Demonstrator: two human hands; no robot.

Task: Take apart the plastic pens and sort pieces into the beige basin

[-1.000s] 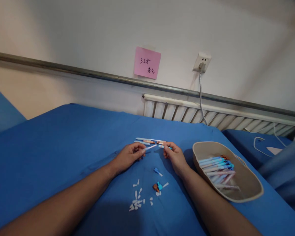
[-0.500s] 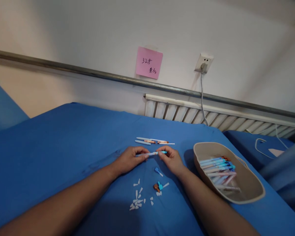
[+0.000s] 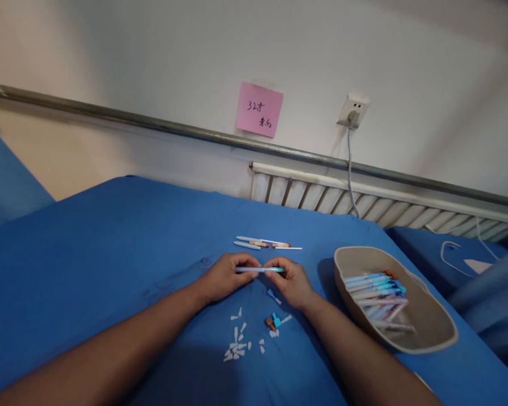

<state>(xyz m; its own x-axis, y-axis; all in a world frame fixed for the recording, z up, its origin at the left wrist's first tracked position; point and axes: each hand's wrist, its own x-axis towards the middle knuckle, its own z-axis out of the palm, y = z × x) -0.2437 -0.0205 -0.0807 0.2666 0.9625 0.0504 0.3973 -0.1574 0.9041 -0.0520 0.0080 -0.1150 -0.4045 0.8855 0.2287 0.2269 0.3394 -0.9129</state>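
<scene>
a blue-covered desk (image 3: 110, 254) carries a beige tray (image 3: 432, 332) of pens on the right. near the middle, the left hand (image 3: 224, 277) and right hand (image 3: 292, 280) each pinch one end of a light blue pen (image 3: 260, 269), held level just above the cloth. small white caps (image 3: 237, 347) lie nearer the body.

Handwriting on the pink note (image 3: 259, 109) is too small to read.

A plain blue cloth (image 3: 110, 248) covers the table. On it, a beige tray (image 3: 427, 332) holds pale blue, turquoise and pink pens (image 3: 379, 296). Left of the tray lie small white caps (image 3: 237, 347). A pink note (image 3: 259, 109) sits on the white wall.
</scene>
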